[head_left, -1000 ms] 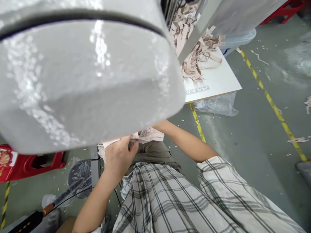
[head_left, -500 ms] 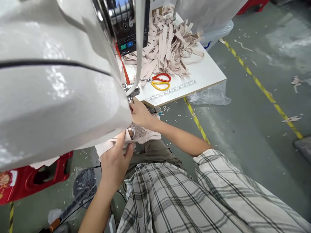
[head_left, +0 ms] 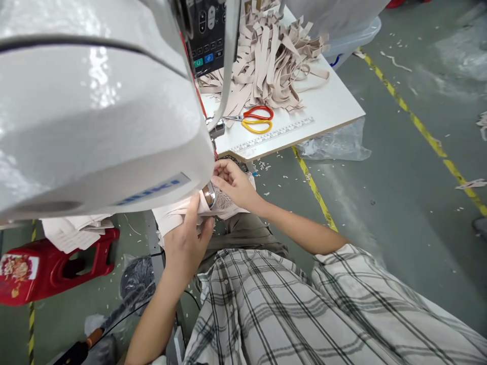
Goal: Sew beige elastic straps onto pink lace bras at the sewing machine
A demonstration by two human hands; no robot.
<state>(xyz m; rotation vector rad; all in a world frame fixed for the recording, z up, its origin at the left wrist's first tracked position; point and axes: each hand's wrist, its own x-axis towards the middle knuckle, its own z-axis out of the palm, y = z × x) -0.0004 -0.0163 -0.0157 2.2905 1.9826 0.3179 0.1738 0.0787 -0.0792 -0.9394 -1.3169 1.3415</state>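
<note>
Pale pink fabric [head_left: 169,217] with a lace part [head_left: 224,200] lies at the sewing machine [head_left: 114,132], whose white head hides much of the work area. My left hand [head_left: 186,243] holds the fabric at its near edge, thumb and forefinger on it. My right hand [head_left: 236,185] is over the lace beside the metal part [head_left: 209,195], its fingers curled together near the machine's end; whatever they pinch is too small to make out.
A white table [head_left: 335,101] bears pale strips [head_left: 266,66], scissors [head_left: 258,120] and a printed ruler [head_left: 279,134]. A control panel [head_left: 207,35] stands behind the machine. A red stool [head_left: 49,268] with pale cloth is at the left.
My right hand has come back from under the needle area, fingers now curled in view. My left hand stays on the fabric. The view has shifted, showing more of the red stool.
</note>
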